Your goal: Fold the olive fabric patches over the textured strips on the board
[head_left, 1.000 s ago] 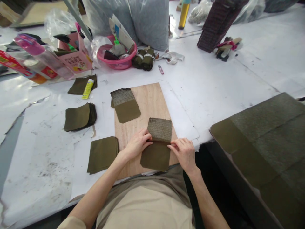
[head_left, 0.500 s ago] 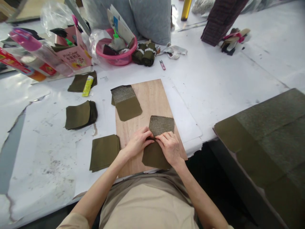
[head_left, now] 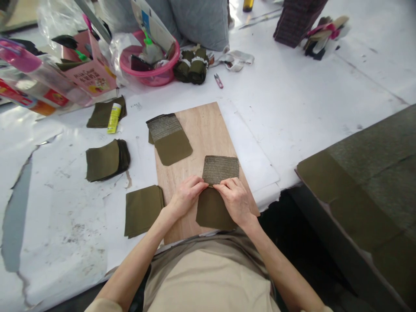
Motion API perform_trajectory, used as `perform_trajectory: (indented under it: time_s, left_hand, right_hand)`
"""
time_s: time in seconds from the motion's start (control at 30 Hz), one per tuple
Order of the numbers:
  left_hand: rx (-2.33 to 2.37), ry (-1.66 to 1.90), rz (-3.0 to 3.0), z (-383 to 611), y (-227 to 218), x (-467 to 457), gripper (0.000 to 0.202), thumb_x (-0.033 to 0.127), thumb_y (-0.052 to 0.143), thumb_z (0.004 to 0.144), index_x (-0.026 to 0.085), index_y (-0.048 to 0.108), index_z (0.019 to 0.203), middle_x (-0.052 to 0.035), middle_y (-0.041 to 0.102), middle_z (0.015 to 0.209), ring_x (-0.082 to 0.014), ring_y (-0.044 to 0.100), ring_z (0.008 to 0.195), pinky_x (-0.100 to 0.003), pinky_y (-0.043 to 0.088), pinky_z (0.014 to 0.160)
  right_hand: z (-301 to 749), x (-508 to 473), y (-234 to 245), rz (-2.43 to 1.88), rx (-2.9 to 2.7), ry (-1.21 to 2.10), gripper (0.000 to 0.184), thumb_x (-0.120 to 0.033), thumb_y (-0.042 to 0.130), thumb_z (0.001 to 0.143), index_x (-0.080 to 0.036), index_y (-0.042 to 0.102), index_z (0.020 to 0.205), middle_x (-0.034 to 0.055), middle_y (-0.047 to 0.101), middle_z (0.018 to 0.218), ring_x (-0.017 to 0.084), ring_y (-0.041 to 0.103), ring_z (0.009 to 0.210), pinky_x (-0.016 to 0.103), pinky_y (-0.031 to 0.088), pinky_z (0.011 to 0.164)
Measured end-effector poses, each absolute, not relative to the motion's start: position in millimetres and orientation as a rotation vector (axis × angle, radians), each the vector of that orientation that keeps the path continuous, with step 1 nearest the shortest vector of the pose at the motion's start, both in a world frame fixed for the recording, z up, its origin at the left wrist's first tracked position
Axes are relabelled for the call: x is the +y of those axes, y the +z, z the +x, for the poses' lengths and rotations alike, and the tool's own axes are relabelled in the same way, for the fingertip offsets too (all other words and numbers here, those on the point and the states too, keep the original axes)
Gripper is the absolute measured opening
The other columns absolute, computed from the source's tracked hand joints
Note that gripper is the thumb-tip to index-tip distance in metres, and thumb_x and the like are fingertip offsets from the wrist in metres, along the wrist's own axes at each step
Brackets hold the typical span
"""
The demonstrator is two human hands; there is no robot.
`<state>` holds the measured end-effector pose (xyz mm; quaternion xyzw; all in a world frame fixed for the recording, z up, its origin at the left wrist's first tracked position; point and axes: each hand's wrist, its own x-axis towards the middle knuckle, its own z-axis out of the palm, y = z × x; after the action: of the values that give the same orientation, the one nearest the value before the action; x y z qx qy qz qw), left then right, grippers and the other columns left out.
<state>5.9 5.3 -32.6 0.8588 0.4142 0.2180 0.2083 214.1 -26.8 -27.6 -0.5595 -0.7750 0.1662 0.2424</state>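
Note:
An olive fabric piece (head_left: 211, 212) with a grey textured upper part (head_left: 221, 169) lies on a wooden board (head_left: 201, 130). My left hand (head_left: 186, 196) presses on the seam between the two parts, fingers curled down on the left edge. Beside it, my right hand (head_left: 235, 200) lies over the olive part, its fingertips meeting the left hand's at the seam. Neither hand lifts the piece. A second, similar piece (head_left: 169, 139) rests at the board's far left.
Stacks of olive squares (head_left: 143, 210) (head_left: 105, 159) lie left of the board, and a yellow glue stick (head_left: 113, 118) rests on another square. A pink basin (head_left: 149, 65), boxes and bags crowd the back. A large olive sheet (head_left: 364, 173) covers the right.
My right hand slid left from the piece's right edge to meet the left hand at the seam. The view shifted slightly.

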Motion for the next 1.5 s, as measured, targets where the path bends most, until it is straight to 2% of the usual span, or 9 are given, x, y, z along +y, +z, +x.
perform_trajectory:
  time_s: [0.37,0.6,0.8,1.13,1.3,1.5]
  left_hand:
    - [1.08,0.534,2.533,-1.6,-38.2,4.2,0.029,0.019,0.037,0.098,0.021,0.06,0.116,-0.0059,0.06,0.103,-0.0169,0.056,0.096,-0.032,0.053,0.082]
    - [1.056,0.484,2.621,-2.9,-33.5,2.2,0.027,0.015,0.039,0.098,0.017,0.058,0.116,-0.0091,0.059,0.106,-0.0186,0.055,0.099,-0.033,0.053,0.085]
    - [1.037,0.465,2.63,-2.3,-33.5,1.5,0.029,0.016,0.039,0.098,0.018,0.058,0.12,-0.0104,0.06,0.108,-0.0207,0.055,0.103,-0.036,0.054,0.086]
    - [1.056,0.469,2.724,-1.8,-35.6,1.3,0.028,0.014,0.039,0.097,0.017,0.057,0.118,-0.0095,0.059,0.106,-0.0193,0.055,0.1,-0.033,0.054,0.084]
    - [1.029,0.516,2.79,-2.7,-38.8,2.3,0.023,0.013,0.042,0.096,0.013,0.058,0.113,-0.0107,0.06,0.105,-0.0196,0.055,0.099,-0.032,0.054,0.082]
    - [0.966,0.497,2.804,-4.9,-38.8,3.4,0.025,0.013,0.043,0.096,0.015,0.058,0.116,-0.0115,0.06,0.107,-0.0211,0.054,0.103,-0.037,0.054,0.086]
  right_hand:
    - [216.1,-26.5,-29.5,-1.513,-2.157,0.447,0.029,-0.019,0.056,0.093,-0.035,0.069,0.112,0.0028,0.063,0.095,0.018,0.051,0.093,0.032,0.046,0.081]
    - [215.5,-26.8,-31.2,-1.513,-2.159,0.477,0.029,-0.02,0.054,0.094,-0.036,0.069,0.113,0.0024,0.061,0.098,0.018,0.048,0.094,0.032,0.043,0.082]
    - [216.1,-26.0,-30.5,-1.517,-2.167,0.472,0.028,-0.02,0.055,0.093,-0.036,0.069,0.112,0.0025,0.062,0.097,0.018,0.049,0.094,0.032,0.043,0.081]
    - [215.4,-26.5,-29.3,-1.52,-2.212,0.452,0.029,-0.022,0.056,0.093,-0.036,0.067,0.116,0.0027,0.06,0.098,0.018,0.047,0.094,0.031,0.04,0.081]
    - [215.7,-25.5,-28.9,-1.508,-2.235,0.422,0.028,-0.022,0.057,0.093,-0.035,0.067,0.116,0.0026,0.059,0.097,0.018,0.045,0.093,0.03,0.038,0.08]
    - [215.2,-26.0,-29.3,-1.52,-2.242,0.418,0.029,-0.023,0.056,0.093,-0.035,0.066,0.117,0.0029,0.059,0.099,0.019,0.044,0.093,0.031,0.037,0.08]
